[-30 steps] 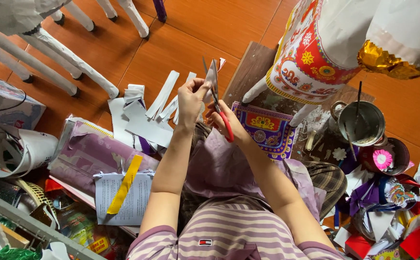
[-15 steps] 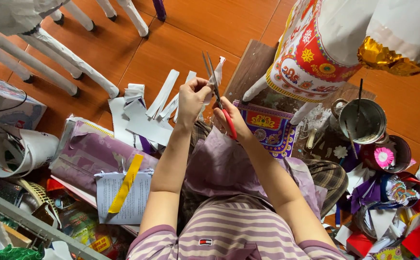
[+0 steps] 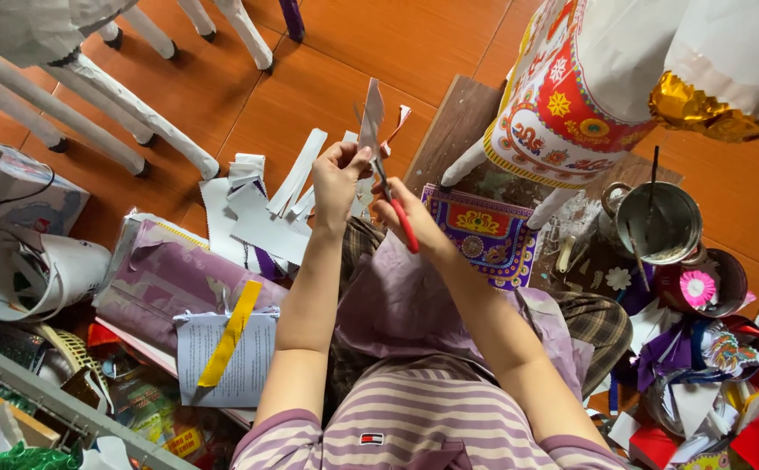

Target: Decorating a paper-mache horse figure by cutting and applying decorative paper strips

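Red-handled metal scissors point(image 3: 394, 205) in right hand point(image 3: 414, 222), grip closed round handles, blades up at small grey paper scrap point(image 3: 370, 117). Left hand point(image 3: 338, 178) pinches scrap w/ closed grip, above lap. White paper strips point(image 3: 262, 204) on orange floor point(image 3: 345, 52) just beyond.
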